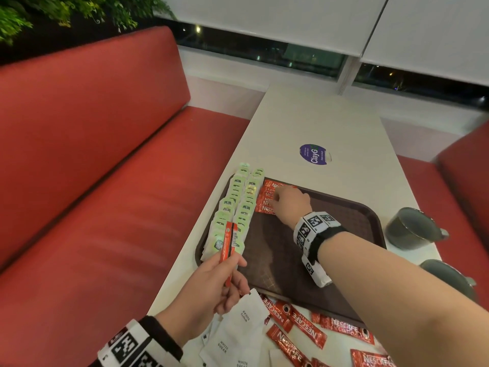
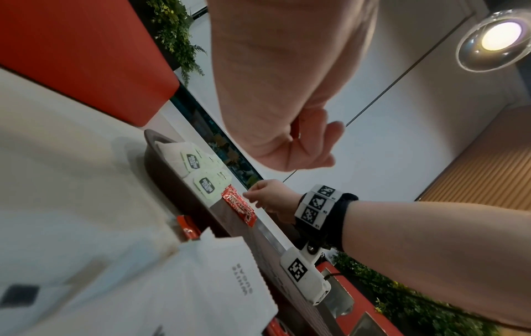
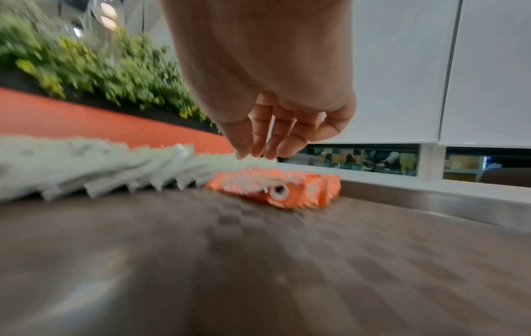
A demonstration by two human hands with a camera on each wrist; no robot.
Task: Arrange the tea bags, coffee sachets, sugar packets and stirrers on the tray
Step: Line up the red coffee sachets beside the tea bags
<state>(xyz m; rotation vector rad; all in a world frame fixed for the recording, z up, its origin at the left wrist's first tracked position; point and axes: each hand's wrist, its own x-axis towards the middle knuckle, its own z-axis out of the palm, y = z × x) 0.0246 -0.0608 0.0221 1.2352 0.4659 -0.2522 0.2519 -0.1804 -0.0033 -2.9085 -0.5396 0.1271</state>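
Long white table (image 1: pixel 312 123) between padded red benches (image 1: pixel 87 144). Dark brown rectangular tray (image 1: pixel 352 215), textured base, raised rim. Pale green tea bags (image 1: pixel 232 205) in two overlapping rows along tray's left side. Glossy red coffee sachets (image 1: pixel 266 198) stacked just beside them at far corner; right hand (image 1: pixel 289 205) over stack, fingers extended downward, loosely together, holding nothing. Left hand (image 1: pixel 211 284) pinches slim red sachet (image 1: pixel 227 243) upright above tray's near-left corner. Loose red sachets (image 1: pixel 304 327) and white paper sugar packets (image 1: pixel 238 332) on table at near edge.
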